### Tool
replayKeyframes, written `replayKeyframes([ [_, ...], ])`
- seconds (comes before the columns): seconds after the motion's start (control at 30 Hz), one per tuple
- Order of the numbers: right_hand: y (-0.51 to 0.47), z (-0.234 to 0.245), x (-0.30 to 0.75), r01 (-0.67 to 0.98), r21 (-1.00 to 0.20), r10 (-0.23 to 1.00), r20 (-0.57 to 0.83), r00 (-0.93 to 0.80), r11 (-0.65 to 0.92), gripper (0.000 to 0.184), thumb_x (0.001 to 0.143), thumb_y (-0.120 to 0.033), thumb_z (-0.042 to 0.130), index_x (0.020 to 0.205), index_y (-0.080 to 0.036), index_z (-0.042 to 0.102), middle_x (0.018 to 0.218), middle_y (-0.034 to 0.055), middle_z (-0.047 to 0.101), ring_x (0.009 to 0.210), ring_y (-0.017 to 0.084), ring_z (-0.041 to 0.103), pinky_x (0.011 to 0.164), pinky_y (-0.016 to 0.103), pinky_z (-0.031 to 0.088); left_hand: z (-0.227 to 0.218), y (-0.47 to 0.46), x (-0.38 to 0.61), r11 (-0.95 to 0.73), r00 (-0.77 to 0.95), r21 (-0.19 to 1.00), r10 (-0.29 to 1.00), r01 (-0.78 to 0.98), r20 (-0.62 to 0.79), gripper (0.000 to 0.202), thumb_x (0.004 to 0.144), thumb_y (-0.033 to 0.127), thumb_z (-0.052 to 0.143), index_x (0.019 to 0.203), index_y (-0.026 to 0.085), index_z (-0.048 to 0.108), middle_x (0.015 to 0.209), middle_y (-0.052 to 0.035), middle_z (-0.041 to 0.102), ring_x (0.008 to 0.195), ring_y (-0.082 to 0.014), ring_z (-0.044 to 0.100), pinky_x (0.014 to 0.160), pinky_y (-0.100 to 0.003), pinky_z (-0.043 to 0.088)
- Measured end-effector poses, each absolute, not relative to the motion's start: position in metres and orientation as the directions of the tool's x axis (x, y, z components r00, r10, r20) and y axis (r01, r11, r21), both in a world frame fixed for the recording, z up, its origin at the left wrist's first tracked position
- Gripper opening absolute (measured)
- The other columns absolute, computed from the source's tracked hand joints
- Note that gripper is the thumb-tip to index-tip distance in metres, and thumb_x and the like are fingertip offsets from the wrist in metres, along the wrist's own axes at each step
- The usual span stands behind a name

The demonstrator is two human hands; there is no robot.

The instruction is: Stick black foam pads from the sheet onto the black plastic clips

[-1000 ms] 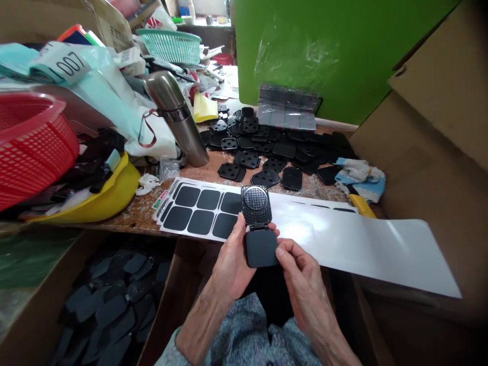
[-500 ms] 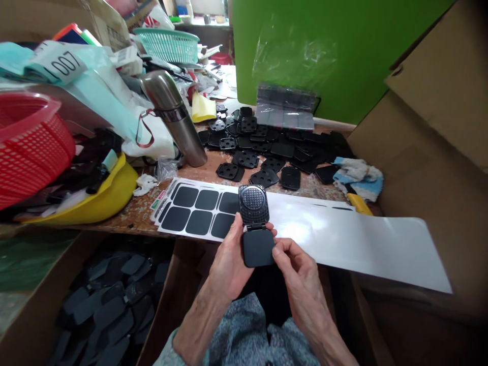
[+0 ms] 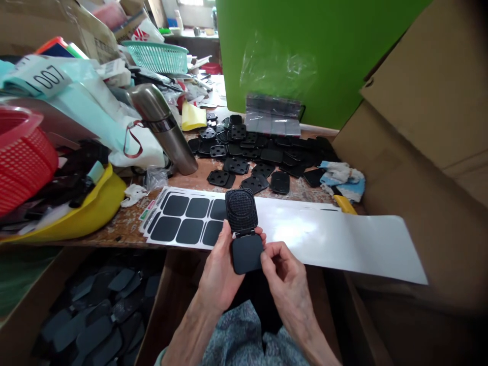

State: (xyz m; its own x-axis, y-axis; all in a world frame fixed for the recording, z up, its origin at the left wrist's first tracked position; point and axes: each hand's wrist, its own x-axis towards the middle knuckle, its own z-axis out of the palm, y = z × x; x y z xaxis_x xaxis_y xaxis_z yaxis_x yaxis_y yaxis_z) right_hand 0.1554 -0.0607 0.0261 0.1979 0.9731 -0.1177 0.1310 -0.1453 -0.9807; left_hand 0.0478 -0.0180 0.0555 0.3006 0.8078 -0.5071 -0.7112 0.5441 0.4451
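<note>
My left hand point(image 3: 220, 268) grips a black hinged plastic case point(image 3: 244, 231), opened so its ribbed upper half stands above a smooth lower square. My right hand point(image 3: 284, 272) pinches the right edge of that lower square with thumb and fingers. Just beyond the case lies a long white backing sheet point(image 3: 324, 239) with several black rounded-square stickers point(image 3: 186, 218) at its left end. A pile of black plastic case parts point(image 3: 263, 150) covers the wooden table point(image 3: 208, 170) further back.
A steel flask point(image 3: 163, 127) leans left of the pile. A yellow bowl point(image 3: 84, 206) and red basket point(image 3: 23, 157) crowd the left edge. A green board point(image 3: 305, 51) stands behind, cardboard point(image 3: 423, 152) on the right. A box of dark pads point(image 3: 95, 320) sits below left.
The view has shifted, so everything sits further left in frame. My hands keep the same hold on the open case; my right fingers have curled tighter at its edge.
</note>
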Motion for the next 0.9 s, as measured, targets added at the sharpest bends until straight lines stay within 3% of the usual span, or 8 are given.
replayKeyframes([
  [0.33,-0.063,0.030,0.155,0.262,-0.957,0.977,-0.074,0.200,-0.126,0.014,0.085,-0.027,0.047,0.074,-0.020,0.044,0.071,-0.0016,0.049,0.065,0.012,0.046,0.064,0.024,0.038,0.058,-0.021,0.047,0.536,0.303,0.441,0.815,-0.720,-0.494,0.037,0.088,0.036,0.039,0.096,0.010,0.064,0.090,-0.0089,0.066,0.094,-0.0214,0.059,0.087,-0.032,0.045],
  [0.43,-0.063,0.032,0.155,0.156,-0.978,0.968,-0.104,0.228,-0.141,0.012,0.083,-0.031,0.052,0.082,-0.021,0.045,0.076,-0.0003,0.052,0.067,0.013,0.050,0.065,0.025,0.041,0.060,-0.022,0.049,0.522,0.280,0.443,0.818,-0.729,-0.503,0.036,0.088,0.037,0.041,0.095,0.011,0.064,0.090,-0.0088,0.065,0.094,-0.0211,0.059,0.085,-0.030,0.046],
  [0.57,-0.062,0.038,0.164,-0.057,-0.971,0.967,-0.236,0.093,-0.232,0.020,0.082,-0.039,0.052,0.088,-0.020,0.048,0.074,-0.0007,0.053,0.064,0.012,0.049,0.058,0.022,0.041,0.063,-0.027,0.054,0.573,0.357,0.489,0.809,-0.657,-0.467,0.044,0.086,0.046,0.038,0.098,0.011,0.062,0.098,-0.0119,0.063,0.091,-0.0239,0.059,0.074,-0.034,0.048],
  [0.67,-0.060,0.035,0.192,-0.044,-0.962,0.957,-0.271,0.101,-0.268,0.024,0.081,-0.042,0.053,0.091,-0.020,0.051,0.078,0.0004,0.055,0.068,0.012,0.050,0.059,0.021,0.041,0.062,-0.031,0.048,0.498,0.315,0.661,0.867,-0.561,-0.385,0.042,0.086,0.046,0.037,0.111,0.018,0.056,0.102,-0.0091,0.062,0.096,-0.0219,0.056,0.084,-0.036,0.043],
  [0.73,-0.056,0.027,0.221,0.014,-0.969,0.947,-0.240,0.212,-0.249,0.029,0.078,-0.044,0.055,0.095,-0.020,0.051,0.084,0.0014,0.057,0.071,0.014,0.051,0.059,0.022,0.042,0.058,-0.031,0.033,0.369,0.170,0.853,0.929,-0.369,-0.328,0.037,0.086,0.042,0.043,0.114,0.021,0.054,0.100,-0.0066,0.062,0.096,-0.0197,0.056,0.088,-0.034,0.039],
  [0.8,-0.052,0.019,0.252,0.128,-0.961,0.925,-0.194,0.326,-0.246,0.034,0.075,-0.046,0.057,0.096,-0.019,0.051,0.084,0.0026,0.057,0.069,0.015,0.052,0.058,0.024,0.043,0.053,-0.026,0.011,0.233,0.034,0.972,0.972,-0.040,-0.232,0.030,0.084,0.037,0.047,0.108,0.021,0.057,0.097,-0.0053,0.061,0.091,-0.0188,0.056,0.085,-0.033,0.040],
  [0.87,-0.049,0.016,0.275,0.360,-0.899,0.907,-0.084,0.412,-0.247,0.035,0.075,-0.046,0.054,0.096,-0.018,0.052,0.085,0.0050,0.056,0.070,0.019,0.053,0.063,0.031,0.045,0.047,-0.016,-0.012,0.061,-0.048,0.946,0.998,0.318,-0.048,0.024,0.084,0.031,0.045,0.102,0.022,0.058,0.096,-0.0044,0.060,0.088,-0.0186,0.055,0.083,-0.033,0.040],
  [0.9,-0.047,0.017,0.280,0.513,-0.828,0.898,0.027,0.438,-0.225,0.034,0.076,-0.045,0.052,0.096,-0.018,0.054,0.088,0.0069,0.055,0.075,0.022,0.053,0.069,0.036,0.044,0.044,-0.010,-0.022,-0.025,-0.046,0.873,0.997,0.487,0.055,0.023,0.084,0.028,0.043,0.101,0.022,0.058,0.095,-0.0042,0.059,0.089,-0.0188,0.053,0.083,-0.034,0.039],
])
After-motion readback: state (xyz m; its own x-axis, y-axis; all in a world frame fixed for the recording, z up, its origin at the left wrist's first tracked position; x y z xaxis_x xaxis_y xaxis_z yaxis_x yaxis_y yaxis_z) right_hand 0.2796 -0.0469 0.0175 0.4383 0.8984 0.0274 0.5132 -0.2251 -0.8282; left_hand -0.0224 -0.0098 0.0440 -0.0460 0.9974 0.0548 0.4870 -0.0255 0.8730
